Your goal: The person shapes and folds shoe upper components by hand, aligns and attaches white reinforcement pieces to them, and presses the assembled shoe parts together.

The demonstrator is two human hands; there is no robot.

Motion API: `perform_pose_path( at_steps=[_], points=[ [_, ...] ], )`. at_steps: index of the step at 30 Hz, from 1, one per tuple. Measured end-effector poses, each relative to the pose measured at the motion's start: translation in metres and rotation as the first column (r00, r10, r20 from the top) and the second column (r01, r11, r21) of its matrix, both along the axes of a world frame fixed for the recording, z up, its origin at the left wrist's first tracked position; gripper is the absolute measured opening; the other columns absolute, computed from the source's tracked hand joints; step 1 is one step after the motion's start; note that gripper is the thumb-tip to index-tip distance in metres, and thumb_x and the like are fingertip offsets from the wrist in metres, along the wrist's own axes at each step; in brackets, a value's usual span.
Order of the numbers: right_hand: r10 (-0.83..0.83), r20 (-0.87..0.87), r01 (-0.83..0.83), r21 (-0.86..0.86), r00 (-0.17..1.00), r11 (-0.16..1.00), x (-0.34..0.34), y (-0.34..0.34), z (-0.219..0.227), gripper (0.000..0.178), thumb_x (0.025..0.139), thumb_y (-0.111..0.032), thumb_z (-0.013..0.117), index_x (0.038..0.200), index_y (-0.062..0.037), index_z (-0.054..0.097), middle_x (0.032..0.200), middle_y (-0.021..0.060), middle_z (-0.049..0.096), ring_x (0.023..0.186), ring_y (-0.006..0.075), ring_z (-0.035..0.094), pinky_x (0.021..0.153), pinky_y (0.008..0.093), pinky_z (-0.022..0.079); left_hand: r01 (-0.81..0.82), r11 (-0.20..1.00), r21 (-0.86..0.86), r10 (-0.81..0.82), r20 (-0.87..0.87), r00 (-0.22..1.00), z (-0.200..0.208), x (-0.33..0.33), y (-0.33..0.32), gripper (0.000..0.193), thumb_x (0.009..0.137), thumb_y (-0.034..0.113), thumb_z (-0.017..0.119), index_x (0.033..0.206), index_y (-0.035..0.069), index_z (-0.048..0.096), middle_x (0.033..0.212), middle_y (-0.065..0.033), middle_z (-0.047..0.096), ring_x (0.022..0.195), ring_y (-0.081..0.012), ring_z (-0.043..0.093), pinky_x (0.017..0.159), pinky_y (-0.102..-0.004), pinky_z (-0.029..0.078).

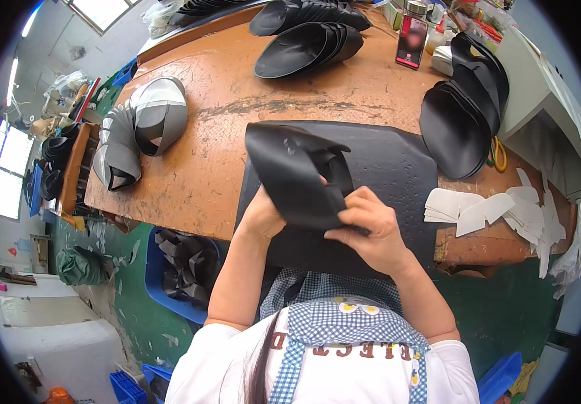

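A black, smooth, leather-like shoe upper [297,178] is held in both my hands above a black mat [398,165] on the table. My left hand [265,214] grips it from the left and below, with most of its fingers hidden behind the piece. At the lower right edge of the upper, my right hand [374,229] is closed, its thumb and bent fingers pinching the rim near the opening. The upper is curved round into a loop, tilted, its inside partly showing.
Nested black uppers [290,50] lie at the back, with more black uppers [455,128] at right. Grey-white uppers [159,111] stand left. White cut pieces [486,209] and yellow-handled scissors [500,156] lie right. A phone [411,42] leans upright behind. A blue bin [162,286] holds black pieces.
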State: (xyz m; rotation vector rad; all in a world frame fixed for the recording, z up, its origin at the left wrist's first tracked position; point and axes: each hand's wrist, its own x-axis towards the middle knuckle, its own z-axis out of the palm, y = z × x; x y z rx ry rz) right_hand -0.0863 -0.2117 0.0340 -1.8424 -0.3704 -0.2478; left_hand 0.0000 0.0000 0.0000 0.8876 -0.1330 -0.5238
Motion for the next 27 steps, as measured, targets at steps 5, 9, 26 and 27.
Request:
perform_pose_path(
  at_steps=[5,9,26,27],
  points=[
    [0.05,0.208,-0.021,-0.14,0.977,0.99,0.003,-0.002,0.003,0.03,0.065,-0.002,0.088,0.086,0.0022,0.067,0.081,0.0119,0.058,0.08,0.0274,0.056,0.072,0.0333,0.047,-0.01,0.982,0.188,-0.033,0.224,0.974,0.009,0.01,-0.012,0.048,0.085,-0.001,0.078,0.129,0.004,0.061,0.113,-0.0125,0.073,0.103,-0.0208,0.07,0.089,-0.0317,0.059],
    [-0.154,0.082,0.153,0.024,0.985,0.988,0.0,-0.006,0.0,0.023,0.075,-0.004,0.085,0.095,-0.0002,0.075,0.084,0.008,0.068,0.082,0.0228,0.061,0.073,0.0338,0.052,0.059,0.994,-0.09,-0.048,0.117,0.992,0.002,0.007,-0.009,0.036,0.094,0.001,0.069,0.129,0.001,0.063,0.118,-0.0115,0.071,0.107,-0.023,0.071,0.092,-0.0347,0.06],
    [-0.176,-0.192,0.202,0.128,0.965,0.971,-0.006,0.006,0.001,0.047,0.08,-0.001,0.084,0.12,0.0013,0.059,0.093,0.0079,0.071,0.088,0.0125,0.068,0.082,0.0246,0.052,0.011,0.999,-0.051,-0.01,0.019,1.0,0.018,-0.012,-0.01,0.033,0.098,0.018,0.07,0.126,0.001,0.065,0.117,-0.0112,0.073,0.105,-0.0194,0.072,0.092,-0.0351,0.059],
    [-0.208,-0.106,0.214,0.05,0.972,0.976,-0.006,0.006,-0.001,0.039,0.08,-0.004,0.084,0.112,0.0015,0.064,0.087,0.0096,0.071,0.083,0.0164,0.067,0.078,0.0276,0.052,0.01,0.999,-0.05,-0.009,0.018,1.0,0.018,-0.011,-0.009,0.033,0.098,0.018,0.07,0.126,0.001,0.065,0.117,-0.0112,0.073,0.105,-0.0194,0.072,0.092,-0.0351,0.059]
  ],
)
